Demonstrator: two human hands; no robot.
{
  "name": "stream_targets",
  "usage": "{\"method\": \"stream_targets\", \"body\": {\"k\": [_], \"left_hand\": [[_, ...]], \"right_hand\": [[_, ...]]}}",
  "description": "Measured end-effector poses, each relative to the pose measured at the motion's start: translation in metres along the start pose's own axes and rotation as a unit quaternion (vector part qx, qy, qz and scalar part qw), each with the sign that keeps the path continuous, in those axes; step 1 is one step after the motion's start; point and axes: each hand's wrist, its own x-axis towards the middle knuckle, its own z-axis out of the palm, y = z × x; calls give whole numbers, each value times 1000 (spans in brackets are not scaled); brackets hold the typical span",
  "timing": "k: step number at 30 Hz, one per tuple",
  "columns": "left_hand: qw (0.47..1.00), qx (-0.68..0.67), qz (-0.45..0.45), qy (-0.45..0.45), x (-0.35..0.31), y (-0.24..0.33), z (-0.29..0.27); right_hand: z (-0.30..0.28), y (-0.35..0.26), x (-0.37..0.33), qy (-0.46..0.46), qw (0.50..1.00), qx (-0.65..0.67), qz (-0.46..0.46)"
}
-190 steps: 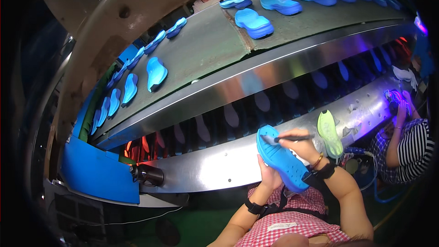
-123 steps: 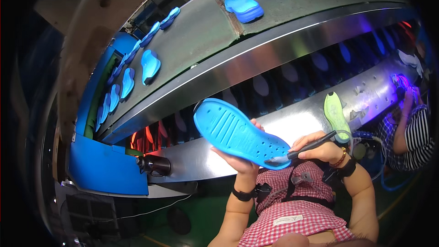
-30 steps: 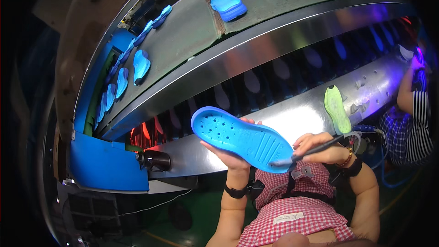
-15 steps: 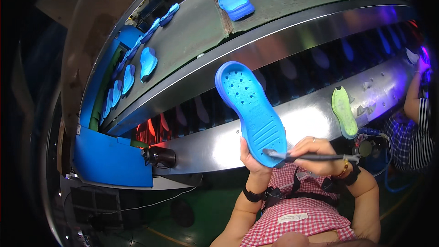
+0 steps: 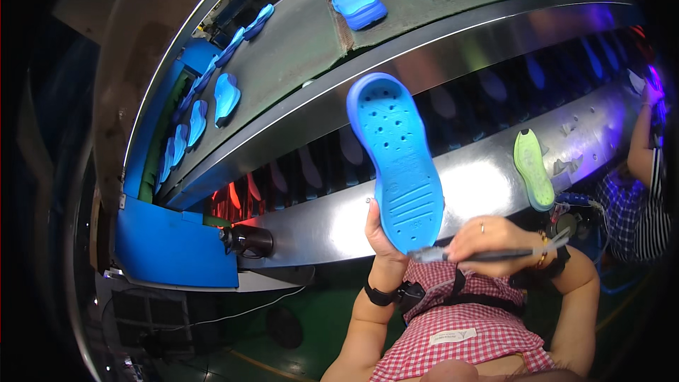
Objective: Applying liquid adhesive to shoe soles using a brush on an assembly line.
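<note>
A blue shoe sole [image 5: 402, 170] is held upright in front of me, its holed toe end pointing away and its ribbed heel end near my body. My left hand [image 5: 385, 235] grips its lower left edge, most fingers hidden behind it. In my right hand [image 5: 491, 244] is a dark-handled brush [image 5: 431, 255], held nearly level. Its head lies across the lower rim of the heel; whether it touches there I cannot tell.
Ahead runs a green conveyor [image 5: 290, 71] carrying several blue soles [image 5: 359, 6]. A lime-green sole [image 5: 533, 170] rests on the metal ledge [image 5: 481, 187]. Blue machine housing [image 5: 173, 247] stands left, beside a dark cylinder [image 5: 250, 242]. Another person [image 5: 626, 198] is at the right.
The sole has swung more upright, its toe moving up and to the right. My right hand and the brush have shifted down, from the heel's face to its lower rim.
</note>
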Motion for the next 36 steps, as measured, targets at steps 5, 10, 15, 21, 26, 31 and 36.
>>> {"method": "stream_targets", "body": {"k": [5, 10, 15, 21, 26, 31, 36], "left_hand": [[976, -107, -178, -66, 3, 6, 3], [955, 121, -270, -38, -5, 11, 18], [938, 127, -320, -31, -8, 17, 27], [908, 231, -349, -3, -7, 23, 17], [892, 275, -356, -41, -12, 24, 10], [899, 267, -345, -28, -16, 24, 5], [923, 251, -289, 30, -18, 21, -1]], "right_hand": [[-13, -4, -6, -53, 997, 54, 21], [-29, 9, -14, -204, 977, 11, 57], [-37, 8, -19, -168, 979, 41, 110], [-54, 1, -22, -233, 964, -74, 108], [-61, -2, -24, -295, 935, -159, 114], [-72, 9, -33, -189, 966, -68, 165], [-59, 9, -41, -173, 968, -13, 184]]}}
